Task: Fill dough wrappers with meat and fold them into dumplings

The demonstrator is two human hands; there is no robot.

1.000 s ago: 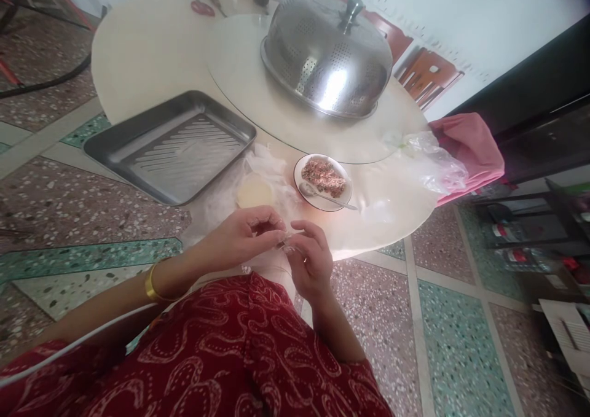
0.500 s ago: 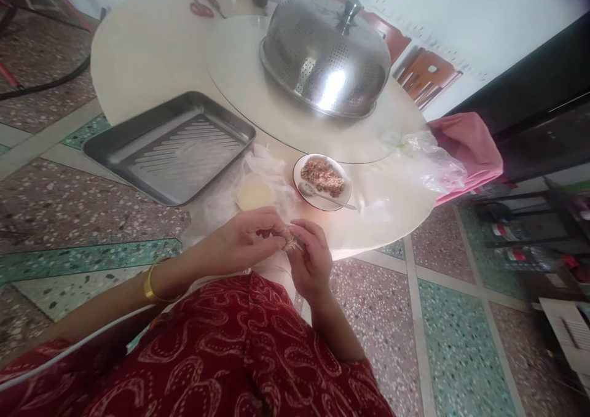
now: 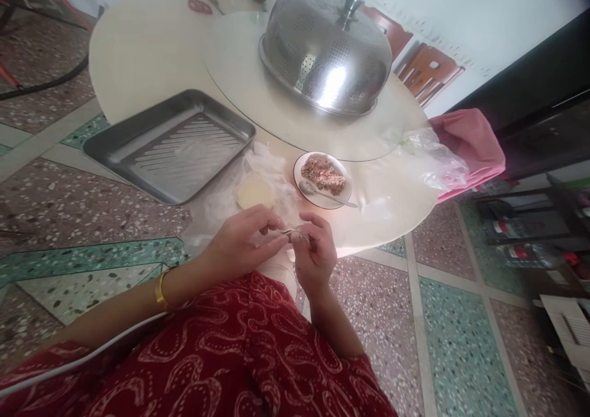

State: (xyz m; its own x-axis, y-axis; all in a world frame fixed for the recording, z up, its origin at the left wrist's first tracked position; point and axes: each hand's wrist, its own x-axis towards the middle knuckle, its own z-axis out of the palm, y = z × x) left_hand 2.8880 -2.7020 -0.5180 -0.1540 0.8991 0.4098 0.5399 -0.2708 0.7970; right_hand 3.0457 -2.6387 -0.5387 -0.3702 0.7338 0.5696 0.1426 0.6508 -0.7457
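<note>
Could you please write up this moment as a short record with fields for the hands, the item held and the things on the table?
left hand: pinching the small wrapper
right hand: pinching the same wrapper from the other side
held item: small wrapper, folded between both hands, details too small to tell
nearest stack: round wrappers on the table
plate: holds minced filling and a spoon
tray: metal, left of the plate
dome cover: on the turntable

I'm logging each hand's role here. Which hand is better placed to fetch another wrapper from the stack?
Probably the left hand: the wrapper stack lies just beyond it, while the right hand sits nearer the filling plate.
</note>
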